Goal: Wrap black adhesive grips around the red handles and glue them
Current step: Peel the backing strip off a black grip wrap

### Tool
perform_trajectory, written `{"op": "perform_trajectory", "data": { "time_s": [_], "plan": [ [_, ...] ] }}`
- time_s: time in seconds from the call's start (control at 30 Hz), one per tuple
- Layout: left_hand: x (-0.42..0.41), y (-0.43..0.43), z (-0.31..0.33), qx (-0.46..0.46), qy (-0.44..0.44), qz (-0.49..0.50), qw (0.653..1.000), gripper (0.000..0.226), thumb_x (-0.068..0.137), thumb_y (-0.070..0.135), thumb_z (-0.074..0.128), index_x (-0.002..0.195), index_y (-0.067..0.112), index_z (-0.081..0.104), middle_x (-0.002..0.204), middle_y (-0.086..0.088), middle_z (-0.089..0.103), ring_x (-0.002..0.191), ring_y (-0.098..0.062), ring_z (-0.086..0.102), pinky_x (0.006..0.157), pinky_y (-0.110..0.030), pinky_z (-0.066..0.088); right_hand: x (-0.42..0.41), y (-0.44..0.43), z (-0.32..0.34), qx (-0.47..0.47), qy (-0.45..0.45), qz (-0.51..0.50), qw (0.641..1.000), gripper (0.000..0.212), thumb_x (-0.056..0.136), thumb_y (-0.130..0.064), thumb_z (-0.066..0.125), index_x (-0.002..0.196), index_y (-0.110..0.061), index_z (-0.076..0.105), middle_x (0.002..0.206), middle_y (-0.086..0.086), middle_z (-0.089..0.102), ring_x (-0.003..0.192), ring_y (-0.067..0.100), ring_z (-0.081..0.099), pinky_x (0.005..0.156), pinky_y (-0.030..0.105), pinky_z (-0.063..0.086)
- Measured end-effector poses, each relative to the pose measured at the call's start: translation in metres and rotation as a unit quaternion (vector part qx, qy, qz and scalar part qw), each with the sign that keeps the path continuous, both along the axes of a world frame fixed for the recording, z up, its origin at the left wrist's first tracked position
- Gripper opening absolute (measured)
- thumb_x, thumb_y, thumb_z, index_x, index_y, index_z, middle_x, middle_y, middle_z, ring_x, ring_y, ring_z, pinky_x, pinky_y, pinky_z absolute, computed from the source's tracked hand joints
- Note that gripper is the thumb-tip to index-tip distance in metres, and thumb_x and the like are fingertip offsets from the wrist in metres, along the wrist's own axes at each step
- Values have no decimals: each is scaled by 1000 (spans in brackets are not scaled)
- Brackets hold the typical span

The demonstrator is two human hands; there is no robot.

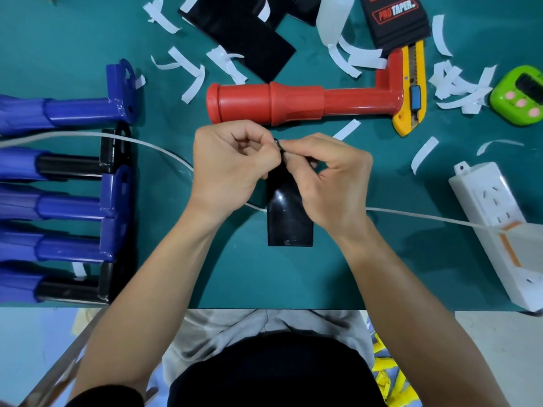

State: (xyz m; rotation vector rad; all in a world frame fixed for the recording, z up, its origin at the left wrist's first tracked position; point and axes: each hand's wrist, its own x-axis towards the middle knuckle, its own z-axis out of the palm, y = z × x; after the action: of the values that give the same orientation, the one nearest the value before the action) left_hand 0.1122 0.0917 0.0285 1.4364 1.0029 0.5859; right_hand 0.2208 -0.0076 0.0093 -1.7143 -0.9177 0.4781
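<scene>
Head view: both hands meet at centre of the frame, just below a red plastic handle [293, 102]. It lies on its side on the teal-green table mat [264, 277], thick end to the left, L-shaped bracket end to the right. The left hand [232, 165] has curled fingers and pinches the top corner of a glossy black adhesive grip sheet [289, 224]. The right hand [332, 183] pinches the same top edge w/ thumb and forefinger, other fingers bent. The sheet goes down from the fingers toward the bottom of the frame, near the red handle but not touching it.

A thin white cable [426, 217] runs across the mat behind the hands, to a white power strip [493, 218] at the right. A yellow utility knife [411, 92] lies just beside the bracket end, upper right. A green timer [521, 96] sits at the right edge. Blue and black handles [73, 110] lie in a column at the left edge. White paper strips [191, 71] are scattered in the upper part, w/ more black sheets [249, 39] at top centre.
</scene>
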Motion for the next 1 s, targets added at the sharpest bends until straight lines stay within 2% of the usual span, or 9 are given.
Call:
{"op": "perform_trajectory", "data": {
  "time_s": [0.27,0.37,0.5,0.6,0.7,0.8,0.87,0.93,1.0],
  "plan": [
    [0,0,-3,27,-7,1,1000,24,73,5,63,64,26,69,55,7,58,50,-9,44,50,-22,38,4,2,3,-14,56,-6,998,17,85,3,75,94,-9,84,88,-14,76,83,7,75,77,21,57],
    [-1,0,-5,36,-6,2,999,26,74,5,63,64,28,69,56,12,58,52,-8,44,51,-22,38,5,3,4,-17,78,-2,997,23,84,0,75,94,-19,83,83,-24,74,80,3,74,74,17,54],
    [-1,-1,-5,64,-3,14,998,28,78,2,69,67,27,72,61,3,64,57,-8,49,55,-21,43,7,5,8,-14,129,9,992,37,84,1,74,87,-35,78,78,-24,75,74,1,72,70,17,52],
    [-5,-2,-6,119,-9,45,992,22,82,10,80,79,31,77,67,3,70,61,-6,54,60,-20,45,11,6,10,-5,189,8,982,35,84,3,73,83,-31,76,72,-21,74,66,-1,68,65,15,51],
    [-7,-3,-7,220,30,68,973,24,81,20,88,99,31,77,75,8,63,66,-5,53,65,-18,42,15,7,10,4,241,8,970,27,83,4,71,81,-22,74,65,-18,70,57,-1,61,59,12,46],
    [-7,-3,-7,265,65,42,961,36,80,23,88,114,23,76,100,8,71,92,-5,64,82,-21,47,18,6,11,10,280,41,959,22,87,1,66,77,-18,74,66,-11,69,60,5,59,61,20,47],
    [-6,-4,-5,243,62,11,968,33,81,24,88,112,24,77,101,9,75,97,-7,68,90,-26,50,17,7,11,11,283,62,957,20,90,-2,64,78,-13,74,71,-4,71,67,13,63,66,27,51],
    [-5,-4,-5,191,44,-6,981,28,81,20,88,106,27,77,89,9,75,86,-4,69,83,-19,49,15,8,8,4,277,58,959,20,91,-3,65,77,-14,76,73,-1,73,71,16,65,69,31,54],
    [-5,-3,-4,134,17,-5,991,31,81,11,87,104,29,76,85,11,75,80,-2,68,78,-16,50,15,9,6,-2,282,34,959,28,92,-5,65,75,-24,78,72,-1,71,70,17,63,69,33,52]
  ]
}}
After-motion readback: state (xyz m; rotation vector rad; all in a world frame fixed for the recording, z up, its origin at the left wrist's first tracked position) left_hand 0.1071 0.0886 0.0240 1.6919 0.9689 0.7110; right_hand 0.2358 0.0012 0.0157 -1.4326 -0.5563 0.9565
